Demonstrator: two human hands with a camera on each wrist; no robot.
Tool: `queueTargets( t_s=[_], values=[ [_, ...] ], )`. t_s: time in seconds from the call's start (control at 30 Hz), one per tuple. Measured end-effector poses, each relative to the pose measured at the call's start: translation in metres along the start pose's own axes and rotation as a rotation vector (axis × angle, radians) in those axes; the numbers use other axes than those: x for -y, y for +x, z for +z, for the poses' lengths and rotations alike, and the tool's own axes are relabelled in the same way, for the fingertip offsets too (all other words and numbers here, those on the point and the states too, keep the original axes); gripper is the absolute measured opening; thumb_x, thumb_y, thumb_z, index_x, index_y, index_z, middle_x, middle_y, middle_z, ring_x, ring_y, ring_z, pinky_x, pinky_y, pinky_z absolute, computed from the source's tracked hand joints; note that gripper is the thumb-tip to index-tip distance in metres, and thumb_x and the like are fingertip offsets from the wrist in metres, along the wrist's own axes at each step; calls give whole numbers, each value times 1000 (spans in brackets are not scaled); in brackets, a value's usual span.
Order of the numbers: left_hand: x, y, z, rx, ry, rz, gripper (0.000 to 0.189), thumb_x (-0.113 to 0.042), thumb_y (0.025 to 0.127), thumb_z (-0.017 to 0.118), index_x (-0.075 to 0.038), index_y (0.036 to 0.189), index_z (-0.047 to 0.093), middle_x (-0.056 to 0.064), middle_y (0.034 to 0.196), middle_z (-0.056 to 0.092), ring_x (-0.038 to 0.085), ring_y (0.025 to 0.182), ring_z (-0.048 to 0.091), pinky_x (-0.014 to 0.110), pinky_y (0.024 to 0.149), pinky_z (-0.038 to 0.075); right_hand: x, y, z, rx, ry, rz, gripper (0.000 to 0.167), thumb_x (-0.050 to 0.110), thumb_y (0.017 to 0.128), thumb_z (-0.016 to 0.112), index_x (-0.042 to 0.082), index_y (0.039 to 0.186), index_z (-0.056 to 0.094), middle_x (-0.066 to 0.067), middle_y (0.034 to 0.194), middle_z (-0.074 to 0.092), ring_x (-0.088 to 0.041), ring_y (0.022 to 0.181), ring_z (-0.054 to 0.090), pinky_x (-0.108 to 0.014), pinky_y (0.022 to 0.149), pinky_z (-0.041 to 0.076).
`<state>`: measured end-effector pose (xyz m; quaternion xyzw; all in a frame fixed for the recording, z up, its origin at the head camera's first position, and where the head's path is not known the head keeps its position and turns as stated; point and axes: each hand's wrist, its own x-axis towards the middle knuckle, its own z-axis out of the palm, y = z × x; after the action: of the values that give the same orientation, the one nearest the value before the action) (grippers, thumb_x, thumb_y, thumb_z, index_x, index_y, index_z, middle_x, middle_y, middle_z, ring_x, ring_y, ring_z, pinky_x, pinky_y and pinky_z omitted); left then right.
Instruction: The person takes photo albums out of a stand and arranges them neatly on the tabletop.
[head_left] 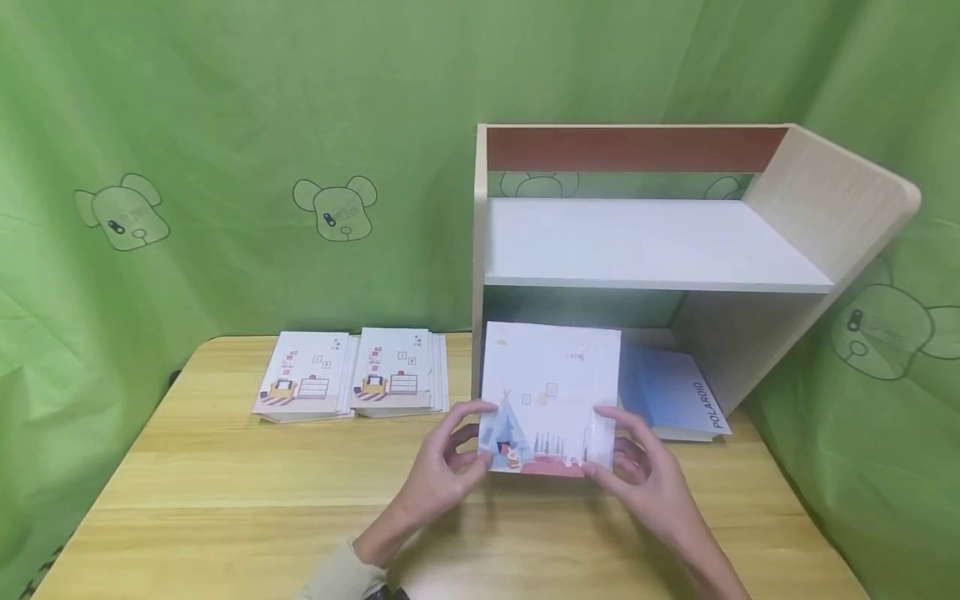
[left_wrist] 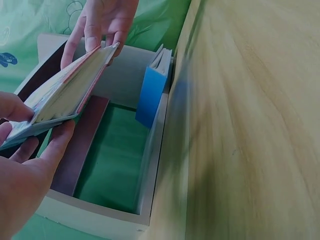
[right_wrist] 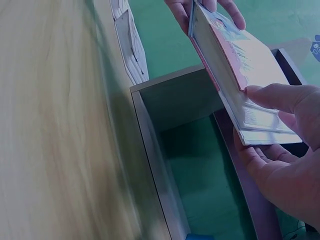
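A square white book with a drawn blue tent and a pink rug on its cover is held up in front of the shelf unit. My left hand grips its left edge, thumb on the cover and fingers underneath. On the opposite edge, my right hand pinches the book the same way. In the left wrist view the book's page block shows side-on between both hands. The right wrist view shows my right thumb on top of the cover, with the fingers below the back board.
A wooden shelf unit with a white shelf stands at the back right of the table. A blue book marked POLAROID lies in its lower compartment. Two stacks of white books lie to the left. Green curtain hangs behind.
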<state>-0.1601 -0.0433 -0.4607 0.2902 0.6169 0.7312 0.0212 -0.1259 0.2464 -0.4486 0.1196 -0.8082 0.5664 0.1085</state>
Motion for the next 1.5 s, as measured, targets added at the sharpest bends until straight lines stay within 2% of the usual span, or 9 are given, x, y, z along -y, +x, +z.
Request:
queueTargets(
  t_s=[0.23,0.43,0.73,0.97,1.27,1.5],
  values=[
    [-3,-3,-5,20,-22,8,66,20,83,61,-7,142,49,17,145,44,35,117,61,44,93,60,7,0,4,15,3,-41,72,-7,79,83,9,143,54,-11,145,50,-11,108,66,-24,92,57],
    [-3,-6,-13,21,-16,48,70,21,82,60,-6,146,46,20,144,43,33,116,61,44,93,60,11,3,9,37,39,-31,74,-7,78,84,10,144,54,-12,147,49,-12,112,65,-25,95,57],
    [-14,-12,-26,-5,-11,17,74,21,83,61,-7,149,45,21,147,42,36,117,61,46,91,60,18,11,19,71,109,-62,69,-10,82,79,6,144,54,-17,146,48,-16,112,66,-28,96,57],
    [-22,-19,-33,-18,-26,17,75,22,83,61,-7,150,45,21,145,43,32,116,60,45,92,60,24,14,26,71,123,-67,64,-9,84,79,6,142,56,-16,146,50,-16,113,66,-30,95,57],
    [-23,-23,-44,-7,-30,97,74,24,82,60,1,150,41,26,147,38,28,118,59,44,92,60,30,18,35,83,154,-82,62,-9,84,78,5,141,57,-18,144,52,-17,116,66,-33,95,57],
    [-27,-32,-51,-46,-11,81,72,22,83,62,1,149,43,23,149,39,25,117,60,44,92,59,34,20,45,113,203,-88,63,-11,83,77,3,140,56,-19,142,53,-21,115,66,-36,95,58]
  ],
)
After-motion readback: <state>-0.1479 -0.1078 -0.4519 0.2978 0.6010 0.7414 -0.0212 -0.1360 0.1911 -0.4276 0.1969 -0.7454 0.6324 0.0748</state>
